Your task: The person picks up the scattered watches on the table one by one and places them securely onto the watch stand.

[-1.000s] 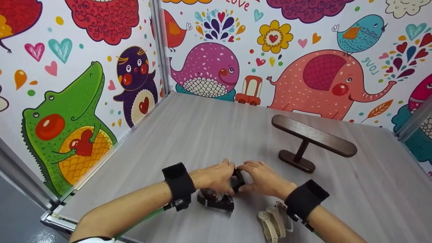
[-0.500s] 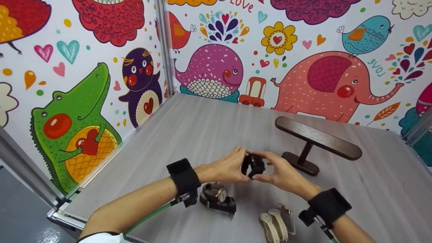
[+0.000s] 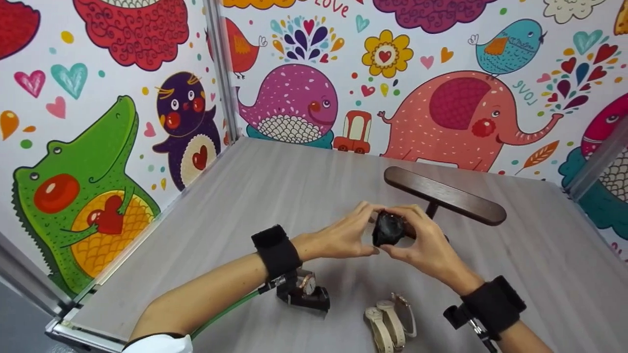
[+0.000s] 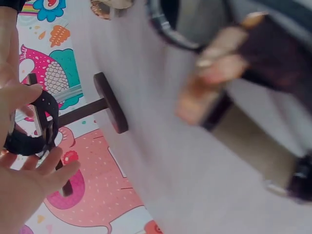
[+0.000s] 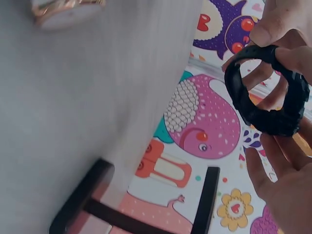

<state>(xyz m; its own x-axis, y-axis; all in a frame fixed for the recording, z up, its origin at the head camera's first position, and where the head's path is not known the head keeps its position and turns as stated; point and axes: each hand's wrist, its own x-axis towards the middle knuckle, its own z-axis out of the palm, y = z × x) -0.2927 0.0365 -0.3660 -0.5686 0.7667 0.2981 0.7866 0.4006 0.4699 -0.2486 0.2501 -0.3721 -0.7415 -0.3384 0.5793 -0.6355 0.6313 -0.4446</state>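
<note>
Both hands hold a black wristwatch (image 3: 390, 228) up above the table. My left hand (image 3: 341, 238) grips its left side, fingers at the top and thumb below. On the other side, my right hand (image 3: 427, 240) curls thumb and fingers about the band. In the right wrist view the watch's black band (image 5: 236, 87) forms a closed loop with an open middle. Behind the hands stands a dark wooden T-shaped display stand (image 3: 444, 198), its bar bare and its base mostly hidden by the right hand.
Left of centre near the front lie a rose-gold-cased watch (image 3: 308, 284) and a black-strapped one (image 3: 306, 300). Cream-strapped watches (image 3: 385, 318) stand together at the front, beside a watch with a pale rim (image 3: 406, 314). Printed walls (image 3: 294, 39) bound the table (image 3: 274, 181).
Both hands have carried the black watch up and to the right, away from the other watches and closer to the stand. The watch has turned in the fingers. The head view has shifted slightly.
</note>
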